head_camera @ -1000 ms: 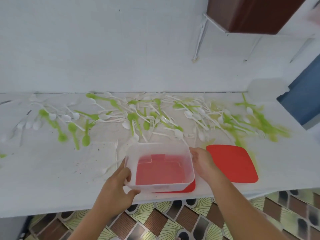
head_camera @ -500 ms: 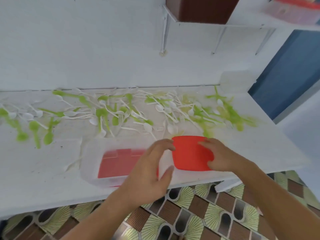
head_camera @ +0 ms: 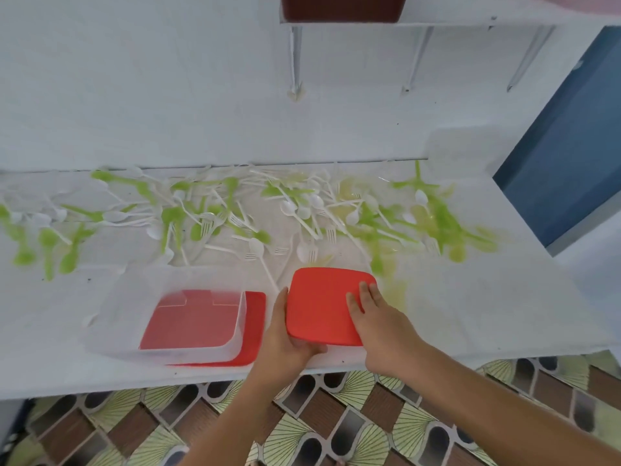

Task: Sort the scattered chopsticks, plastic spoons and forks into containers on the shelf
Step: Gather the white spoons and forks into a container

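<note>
Many white and green plastic spoons and forks [head_camera: 255,216] lie scattered along the back of the white table [head_camera: 470,314]. A clear plastic container [head_camera: 134,297] sits empty on a red lid [head_camera: 253,331] near the front edge. Right of it lies a second red lid [head_camera: 322,307]. My left hand [head_camera: 285,338] grips that lid's left and near edge, thumb curled at the front. My right hand [head_camera: 373,314] rests on the lid's right side, fingers laid flat on top.
Another clear container [head_camera: 463,146] stands at the back right against the wall. A wall shelf [head_camera: 453,20] above carries a dark brown box [head_camera: 342,8]. A blue panel [head_camera: 564,146] borders the table's right end. Patterned floor tiles [head_camera: 336,415] lie below the front edge.
Both hands left the clear container and moved right to the loose red lid; the left hand now grips its edge and the right lies on top. The view swung to the right.
</note>
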The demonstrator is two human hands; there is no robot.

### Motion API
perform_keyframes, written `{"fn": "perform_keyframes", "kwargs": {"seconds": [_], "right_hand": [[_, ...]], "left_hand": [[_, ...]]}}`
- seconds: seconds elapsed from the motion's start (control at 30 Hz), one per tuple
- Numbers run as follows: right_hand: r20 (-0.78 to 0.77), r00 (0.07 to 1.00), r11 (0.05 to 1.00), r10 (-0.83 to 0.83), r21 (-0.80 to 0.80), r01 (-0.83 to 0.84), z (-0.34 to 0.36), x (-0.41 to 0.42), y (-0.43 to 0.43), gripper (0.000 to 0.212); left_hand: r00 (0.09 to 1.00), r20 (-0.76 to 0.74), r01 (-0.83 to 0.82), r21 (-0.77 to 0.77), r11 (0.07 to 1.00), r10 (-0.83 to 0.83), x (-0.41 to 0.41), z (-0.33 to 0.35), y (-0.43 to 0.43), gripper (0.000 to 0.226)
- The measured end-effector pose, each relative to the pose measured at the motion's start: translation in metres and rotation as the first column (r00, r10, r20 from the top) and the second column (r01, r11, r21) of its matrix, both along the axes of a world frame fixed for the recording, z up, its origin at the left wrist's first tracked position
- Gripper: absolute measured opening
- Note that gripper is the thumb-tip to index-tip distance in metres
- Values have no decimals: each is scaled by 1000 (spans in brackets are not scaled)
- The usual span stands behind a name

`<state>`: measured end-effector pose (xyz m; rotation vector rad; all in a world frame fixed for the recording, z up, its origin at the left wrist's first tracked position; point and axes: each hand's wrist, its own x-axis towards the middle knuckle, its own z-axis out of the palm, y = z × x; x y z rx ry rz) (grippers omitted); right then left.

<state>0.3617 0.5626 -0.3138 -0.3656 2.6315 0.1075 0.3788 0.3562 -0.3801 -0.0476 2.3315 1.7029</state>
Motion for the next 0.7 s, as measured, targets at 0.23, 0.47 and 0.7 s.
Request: {"fn": "perform_keyframes", "kwargs": {"seconds": [0.23, 0.47, 0.7], "right_hand": [[164, 985, 995, 45, -91, -30, 27, -25, 11, 81], [208, 951, 782, -227, -543, 306, 63, -61, 49, 24], [149, 749, 231, -646, -897, 378, 61, -69, 76, 34]], "left_hand": [[997, -38, -65, -12, 998, 65, -3, -8, 5, 107], [995, -98, 19, -130, 991, -32, -3, -7, -1, 117], [985, -151, 44, -269, 962, -88, -6, -14, -9, 51]]}}
